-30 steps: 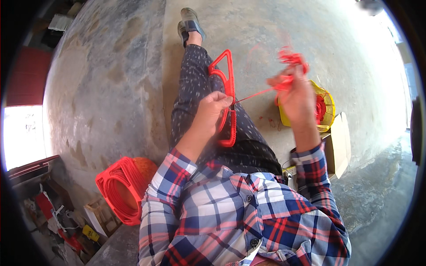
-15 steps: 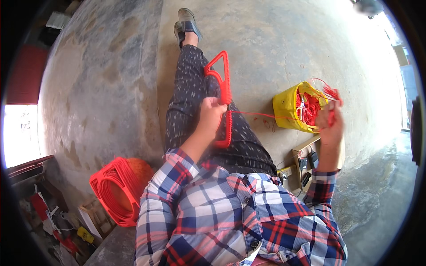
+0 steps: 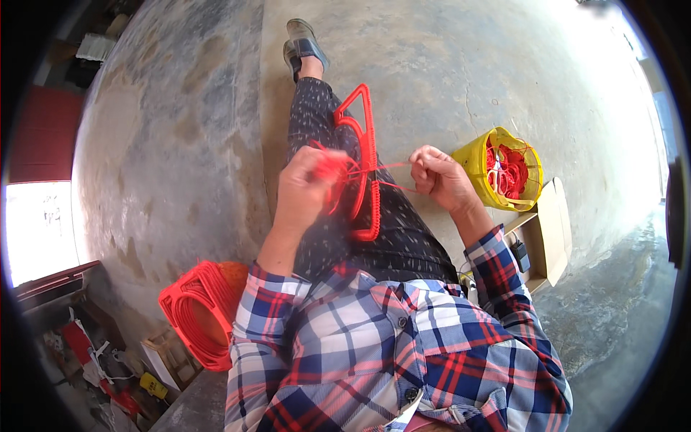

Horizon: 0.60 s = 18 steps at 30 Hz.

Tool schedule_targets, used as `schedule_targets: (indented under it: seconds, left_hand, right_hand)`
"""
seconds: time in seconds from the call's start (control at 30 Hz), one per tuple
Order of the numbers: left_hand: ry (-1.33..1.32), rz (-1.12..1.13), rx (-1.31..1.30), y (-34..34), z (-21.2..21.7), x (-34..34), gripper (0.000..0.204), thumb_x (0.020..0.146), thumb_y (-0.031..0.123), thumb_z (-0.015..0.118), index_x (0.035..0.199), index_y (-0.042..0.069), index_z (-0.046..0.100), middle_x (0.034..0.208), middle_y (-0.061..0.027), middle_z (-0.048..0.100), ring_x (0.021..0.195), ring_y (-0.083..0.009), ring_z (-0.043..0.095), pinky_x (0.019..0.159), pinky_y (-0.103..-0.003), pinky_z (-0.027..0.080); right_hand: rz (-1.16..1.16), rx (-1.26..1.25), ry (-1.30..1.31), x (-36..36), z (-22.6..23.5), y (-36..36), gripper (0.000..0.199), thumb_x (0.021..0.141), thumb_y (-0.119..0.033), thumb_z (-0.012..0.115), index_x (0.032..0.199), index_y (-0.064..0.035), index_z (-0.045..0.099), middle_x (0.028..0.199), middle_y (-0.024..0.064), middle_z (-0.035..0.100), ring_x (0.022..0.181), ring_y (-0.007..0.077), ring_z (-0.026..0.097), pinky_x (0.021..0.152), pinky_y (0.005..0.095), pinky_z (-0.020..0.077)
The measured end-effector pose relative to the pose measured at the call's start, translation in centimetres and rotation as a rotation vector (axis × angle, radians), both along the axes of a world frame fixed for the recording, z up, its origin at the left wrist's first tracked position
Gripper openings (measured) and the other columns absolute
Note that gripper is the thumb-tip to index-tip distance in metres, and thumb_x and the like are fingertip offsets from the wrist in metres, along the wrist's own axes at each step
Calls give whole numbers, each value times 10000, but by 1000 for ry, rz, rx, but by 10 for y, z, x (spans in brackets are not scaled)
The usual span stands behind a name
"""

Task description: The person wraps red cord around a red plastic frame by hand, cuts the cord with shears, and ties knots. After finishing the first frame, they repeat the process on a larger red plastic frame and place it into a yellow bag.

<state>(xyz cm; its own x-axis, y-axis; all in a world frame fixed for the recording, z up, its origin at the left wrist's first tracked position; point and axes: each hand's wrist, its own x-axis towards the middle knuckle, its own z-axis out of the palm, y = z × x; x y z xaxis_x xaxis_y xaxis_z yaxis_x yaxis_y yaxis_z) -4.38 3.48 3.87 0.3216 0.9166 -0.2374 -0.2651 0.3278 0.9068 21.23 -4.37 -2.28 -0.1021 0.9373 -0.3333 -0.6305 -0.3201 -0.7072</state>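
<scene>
Across my thigh lies a red frame (image 3: 370, 140), its bars tightly wrapped with red cord. My left hand (image 3: 299, 191), slightly blurred, is closed round a loose bundle of red cord (image 3: 331, 167) on the left side of the frame. Strands run from there over the frame to my right hand (image 3: 443, 178), whose fingers are pinched on the red cord (image 3: 397, 187). Neither hand appears to grip the frame, which rests on my dark patterned trousers (image 3: 317, 122).
A yellow bucket (image 3: 471, 160) holding tangled red cord (image 3: 509, 173) stands on the concrete floor at the right. Beside it is an open cardboard box (image 3: 556, 237) with a black adapter inside. Several stacked red frames (image 3: 175, 306) sit at my left elbow, near assorted clutter.
The cord bundle has passed from my right hand to my left. My left hand has let go of the frame, and my right has come back from the bucket toward it.
</scene>
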Motion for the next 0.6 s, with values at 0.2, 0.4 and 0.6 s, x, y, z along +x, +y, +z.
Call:
schedule_targets:
  seconds: [0.2,0.4,0.6]
  left_hand:
    - [1181,-658,1036,-19,-44,9,32,716,105,649,744,91,640,844,-54,585,810,-270,578,704,-405,441]
    - [766,-259,769,-10,-65,22,127,699,-14,673,781,35,589,862,-85,553,701,-230,585,648,-331,490]
    - [299,-63,-37,-4,-78,31,263,771,32,582,1033,7,572,956,-61,578,798,-197,571,822,-296,457]
  right_hand:
    - [539,109,-815,-35,-11,14,269,839,-234,687,954,9,699,832,52,683,762,129,588,675,305,480]
    - [418,165,-1077,-26,10,23,230,845,-169,667,967,25,679,888,63,669,769,147,598,733,313,484]
    - [-209,275,-646,7,93,33,196,906,-234,598,896,-39,613,971,79,662,776,173,602,698,318,485]
